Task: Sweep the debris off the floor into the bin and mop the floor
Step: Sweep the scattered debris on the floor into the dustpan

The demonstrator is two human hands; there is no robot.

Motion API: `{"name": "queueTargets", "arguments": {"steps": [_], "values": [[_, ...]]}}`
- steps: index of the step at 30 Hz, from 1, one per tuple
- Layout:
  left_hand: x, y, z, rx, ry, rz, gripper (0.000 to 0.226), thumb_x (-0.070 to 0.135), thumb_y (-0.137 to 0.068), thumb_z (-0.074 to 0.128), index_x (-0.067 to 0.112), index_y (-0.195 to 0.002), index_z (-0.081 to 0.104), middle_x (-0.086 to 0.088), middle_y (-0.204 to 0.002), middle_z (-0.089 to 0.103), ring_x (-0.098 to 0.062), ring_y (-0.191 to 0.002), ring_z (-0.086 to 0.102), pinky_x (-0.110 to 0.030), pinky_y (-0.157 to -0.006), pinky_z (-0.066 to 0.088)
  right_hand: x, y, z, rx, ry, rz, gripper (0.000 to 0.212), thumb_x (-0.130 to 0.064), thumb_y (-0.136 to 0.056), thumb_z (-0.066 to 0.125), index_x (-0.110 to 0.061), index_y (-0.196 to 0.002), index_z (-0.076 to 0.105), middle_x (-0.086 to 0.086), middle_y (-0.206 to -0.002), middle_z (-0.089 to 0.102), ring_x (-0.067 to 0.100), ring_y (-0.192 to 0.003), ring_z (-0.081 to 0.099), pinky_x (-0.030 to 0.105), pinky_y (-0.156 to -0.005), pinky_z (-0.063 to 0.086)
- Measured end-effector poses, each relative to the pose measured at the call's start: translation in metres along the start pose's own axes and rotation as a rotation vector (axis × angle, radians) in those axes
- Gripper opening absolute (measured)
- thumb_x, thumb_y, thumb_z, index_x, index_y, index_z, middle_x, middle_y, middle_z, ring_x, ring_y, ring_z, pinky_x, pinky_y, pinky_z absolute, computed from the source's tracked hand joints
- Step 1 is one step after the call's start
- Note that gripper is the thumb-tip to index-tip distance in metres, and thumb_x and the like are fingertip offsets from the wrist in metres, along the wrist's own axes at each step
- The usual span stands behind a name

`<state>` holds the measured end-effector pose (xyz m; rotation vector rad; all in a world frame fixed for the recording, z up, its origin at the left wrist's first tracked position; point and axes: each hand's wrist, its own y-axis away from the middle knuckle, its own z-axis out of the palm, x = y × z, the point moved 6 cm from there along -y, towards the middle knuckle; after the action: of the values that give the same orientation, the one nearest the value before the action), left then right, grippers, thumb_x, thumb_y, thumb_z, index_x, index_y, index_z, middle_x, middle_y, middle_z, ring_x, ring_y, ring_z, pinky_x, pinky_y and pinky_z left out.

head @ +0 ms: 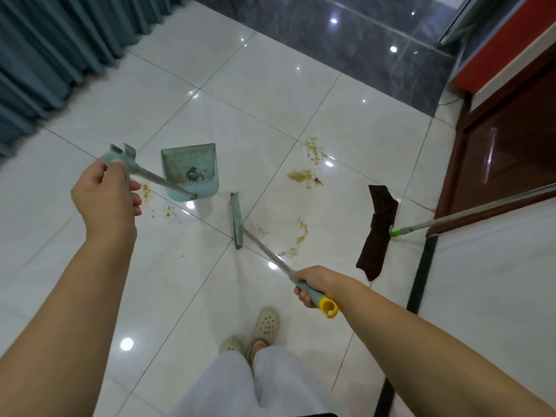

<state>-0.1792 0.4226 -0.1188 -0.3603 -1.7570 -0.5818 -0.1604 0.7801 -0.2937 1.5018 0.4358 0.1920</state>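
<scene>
My left hand [106,197] grips the top of a long-handled teal dustpan [192,173], which stands on the white tile floor with dark dirt inside it. My right hand [316,284] holds the grey, yellow-capped handle of a teal broom [236,219]; its narrow head rests on the floor just right of the dustpan. Yellowish crumbs lie in patches: right of the broom [299,239], farther off [301,175], farther still [314,150], and beside my left hand [146,191].
A mop with a dark brown cloth [377,233] lies on the floor at right, its metal pole running toward a dark red wooden door [496,152]. Grey-blue curtains [54,46] hang at left. Dark glossy tiles [346,40] lie ahead. My feet in pale clogs [264,323] stand below.
</scene>
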Motion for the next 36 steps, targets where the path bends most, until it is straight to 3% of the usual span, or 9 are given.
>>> {"name": "queueTargets", "arguments": {"steps": [4,10,14,17,21,24,28,32,36], "values": [[0.002,-0.003,-0.039,0.023,-0.013,0.004,0.021,0.024,-0.084,0.047,0.03,-0.089,0.067,-0.002,-0.061,0.054,-0.01,-0.04,0.042,-0.018,-0.036,0.035,0.01,0.007,0.036,-0.105,0.06,0.062,0.016,-0.017,-0.097,0.05,-0.004,-0.086,0.049,0.006,-0.064,0.046,0.009,-0.031,0.042,0.014,-0.032,0.039],[-0.006,0.001,-0.104,0.032,-0.022,0.014,0.02,0.028,-0.086,0.048,0.035,-0.08,0.065,-0.001,-0.062,0.055,-0.009,-0.042,0.045,-0.018,-0.038,0.037,0.039,0.014,0.116,-0.264,0.157,0.206,0.012,-0.011,-0.096,0.048,-0.004,-0.087,0.046,0.007,-0.056,0.051,0.009,-0.028,0.043,0.013,-0.029,0.038],[-0.019,-0.002,-0.144,0.085,0.019,-0.009,0.019,0.024,-0.084,0.048,0.03,-0.077,0.064,-0.004,-0.06,0.053,-0.009,-0.037,0.042,-0.018,-0.035,0.033,0.072,0.009,0.172,-0.351,0.253,0.24,0.012,-0.01,-0.099,0.042,-0.004,-0.088,0.043,0.007,-0.074,0.05,0.006,-0.025,0.042,0.013,-0.029,0.037],[-0.031,-0.003,-0.166,0.131,0.025,-0.036,0.021,0.021,-0.083,0.047,0.031,-0.078,0.066,-0.004,-0.059,0.052,-0.009,-0.036,0.042,-0.018,-0.035,0.033,0.091,0.0,0.205,-0.389,0.257,0.274,0.011,-0.011,-0.097,0.045,-0.004,-0.089,0.044,0.008,-0.077,0.051,0.007,-0.026,0.043,0.013,-0.03,0.039],[-0.046,0.0,-0.181,0.17,0.011,-0.054,0.021,0.02,-0.085,0.047,0.025,-0.091,0.067,-0.003,-0.059,0.053,-0.007,-0.037,0.042,-0.017,-0.035,0.034,0.102,-0.017,0.233,-0.371,0.256,0.342,0.022,-0.014,-0.098,0.045,-0.002,-0.08,0.047,0.006,-0.064,0.051,0.01,-0.023,0.043,0.014,-0.028,0.037],[-0.053,0.001,-0.187,0.196,-0.01,-0.072,0.023,0.022,-0.088,0.048,0.023,-0.101,0.066,-0.003,-0.062,0.054,-0.006,-0.037,0.043,-0.018,-0.036,0.037,0.085,-0.026,0.228,-0.319,0.175,0.299,0.021,-0.012,-0.096,0.049,0.001,-0.08,0.049,0.009,-0.062,0.052,0.01,-0.025,0.045,0.014,-0.028,0.038],[-0.059,0.005,-0.185,0.221,-0.026,-0.101,0.018,0.024,-0.087,0.048,0.031,-0.092,0.065,-0.001,-0.062,0.055,-0.003,-0.036,0.044,-0.019,-0.039,0.039,0.044,-0.033,0.19,-0.258,0.096,0.23,0.022,-0.014,-0.096,0.05,0.002,-0.081,0.051,0.008,-0.06,0.054,0.009,-0.025,0.045,0.014,-0.027,0.038],[-0.063,0.008,-0.172,0.268,-0.034,-0.117,0.021,0.025,-0.086,0.048,0.028,-0.098,0.065,0.0,-0.062,0.055,-0.003,-0.036,0.044,-0.017,-0.037,0.038,0.005,-0.033,0.138,-0.212,0.017,0.182,0.016,-0.012,-0.096,0.051,0.001,-0.087,0.051,0.01,-0.057,0.056,0.009,-0.026,0.045,0.015,-0.028,0.041],[-0.065,0.019,-0.151,0.34,0.0,-0.122,0.023,0.024,-0.084,0.046,0.036,-0.077,0.064,0.0,-0.06,0.052,-0.007,-0.039,0.042,-0.02,-0.039,0.036,-0.026,-0.035,0.073,-0.15,-0.05,0.131,0.014,-0.013,-0.097,0.048,0.001,-0.099,0.049,0.012,-0.066,0.053,0.01,-0.026,0.044,0.015,-0.027,0.04]]}}
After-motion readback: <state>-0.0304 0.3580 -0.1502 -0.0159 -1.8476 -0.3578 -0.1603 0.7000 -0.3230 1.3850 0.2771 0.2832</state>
